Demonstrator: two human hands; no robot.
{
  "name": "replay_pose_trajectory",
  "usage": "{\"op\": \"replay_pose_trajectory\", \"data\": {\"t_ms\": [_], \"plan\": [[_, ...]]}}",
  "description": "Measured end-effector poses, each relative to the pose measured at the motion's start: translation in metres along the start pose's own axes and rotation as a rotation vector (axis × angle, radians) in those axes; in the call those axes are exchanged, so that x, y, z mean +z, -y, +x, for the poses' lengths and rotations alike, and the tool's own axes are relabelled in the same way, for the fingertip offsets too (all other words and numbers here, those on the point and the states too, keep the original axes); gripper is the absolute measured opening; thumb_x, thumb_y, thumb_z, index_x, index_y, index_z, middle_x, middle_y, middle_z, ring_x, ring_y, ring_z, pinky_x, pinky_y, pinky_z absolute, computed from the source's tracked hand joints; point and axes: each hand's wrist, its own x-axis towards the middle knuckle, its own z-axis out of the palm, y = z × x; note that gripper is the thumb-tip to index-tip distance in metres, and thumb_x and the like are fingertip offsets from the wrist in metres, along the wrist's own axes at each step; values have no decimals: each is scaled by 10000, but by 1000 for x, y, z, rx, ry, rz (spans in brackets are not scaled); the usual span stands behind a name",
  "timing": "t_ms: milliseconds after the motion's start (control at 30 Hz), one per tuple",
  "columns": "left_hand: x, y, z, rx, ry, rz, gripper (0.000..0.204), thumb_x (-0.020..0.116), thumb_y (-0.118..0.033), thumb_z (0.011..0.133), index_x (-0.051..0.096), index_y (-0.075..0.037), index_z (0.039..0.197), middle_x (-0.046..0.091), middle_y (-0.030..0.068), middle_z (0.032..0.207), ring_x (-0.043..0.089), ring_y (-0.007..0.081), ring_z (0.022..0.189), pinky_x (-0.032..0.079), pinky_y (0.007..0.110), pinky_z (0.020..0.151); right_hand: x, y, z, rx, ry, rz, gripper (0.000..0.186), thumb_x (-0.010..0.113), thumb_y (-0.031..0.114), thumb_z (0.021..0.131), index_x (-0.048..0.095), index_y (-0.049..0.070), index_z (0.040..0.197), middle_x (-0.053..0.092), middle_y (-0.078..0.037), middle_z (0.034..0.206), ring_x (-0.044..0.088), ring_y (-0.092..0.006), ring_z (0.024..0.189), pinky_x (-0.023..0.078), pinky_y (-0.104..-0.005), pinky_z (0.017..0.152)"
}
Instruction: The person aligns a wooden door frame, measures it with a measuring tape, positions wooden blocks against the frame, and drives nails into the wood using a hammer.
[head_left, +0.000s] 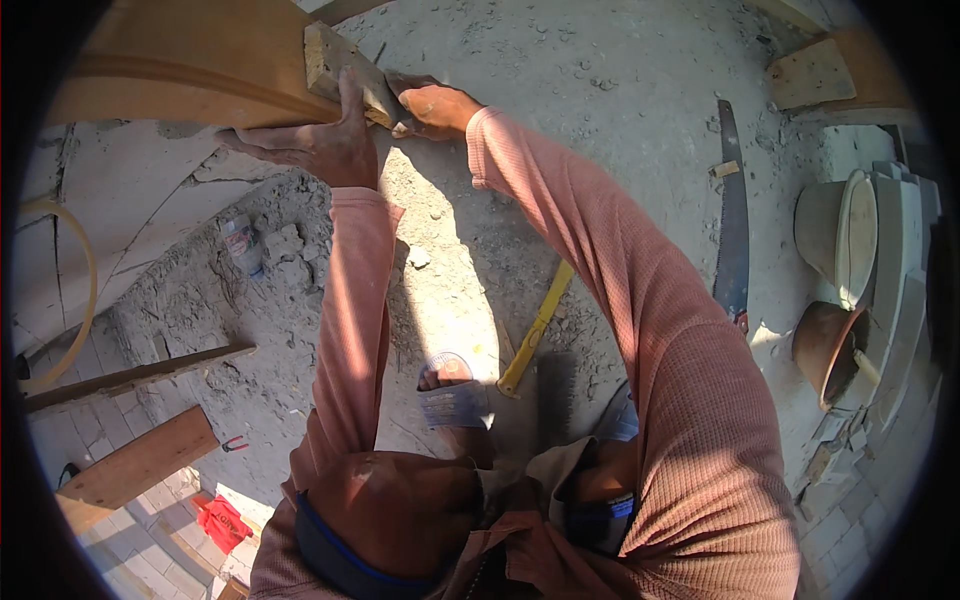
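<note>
My left hand [325, 145] is at the end of a brown wooden board [200, 65] at the upper left. Its thumb lies up against a rough wooden block [335, 65], while the other fingers stretch out along the board's lower edge. Beside it, my right hand [435, 108] has its fingers curled round the block's right side. Those fingertips are partly hidden, and I cannot make out whether a smaller piece is between them. The block touches the end of the board.
A handsaw [733, 210] lies on the dusty floor to the right, near two buckets [850, 240]. A yellow-handled tool [540, 330] is beside my sandalled foot [455, 390]. Rubble and a plastic bottle [242, 247] lie left; a plank [140, 465] and red bag [223, 523] are lower left.
</note>
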Motion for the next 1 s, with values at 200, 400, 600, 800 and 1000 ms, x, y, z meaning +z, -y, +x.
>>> {"op": "replay_pose_trajectory", "data": {"t_ms": [200,400,600,800,1000], "plan": [[-15,39,7,-31,23,180,1424,906,-554,720,-62,129,1510,30,404,1561,73,579,1474,256,683,1166,-32,72,-128,-265,-292,9,541,609,223,991,457,16,1466,503,-196,1491,519,-355,1354,452,-453,1126],[-8,24,6,-156,43,77,1403,894,-634,696,18,125,1486,89,401,1541,100,565,1474,323,670,1135,-157,87,-372,145,-80,-96,394,593,281,1037,598,17,1330,564,-153,1420,557,-326,1308,479,-446,1096],[7,16,2,-170,25,133,1396,866,-705,677,69,119,1474,126,376,1546,142,533,1483,348,642,1147,-247,82,-568,869,-977,172,324,646,283,1031,704,-19,1133,687,-60,894,659,-161,831,522,-326,769],[-6,8,2,-160,47,293,1386,808,-778,681,112,126,1467,199,346,1527,228,508,1463,383,609,1124,-323,26,-677,1045,-1343,62,310,674,253,1002,720,-20,1142,727,-92,866,695,-153,815,546,-276,763],[-8,39,10,-144,-1,421,1388,744,-847,676,148,126,1466,306,310,1474,408,468,1360,437,587,1021,-331,-122,-663,753,-621,-374,195,633,45,904,699,29,1086,742,-145,945,710,-233,878,553,-351,803]]}}
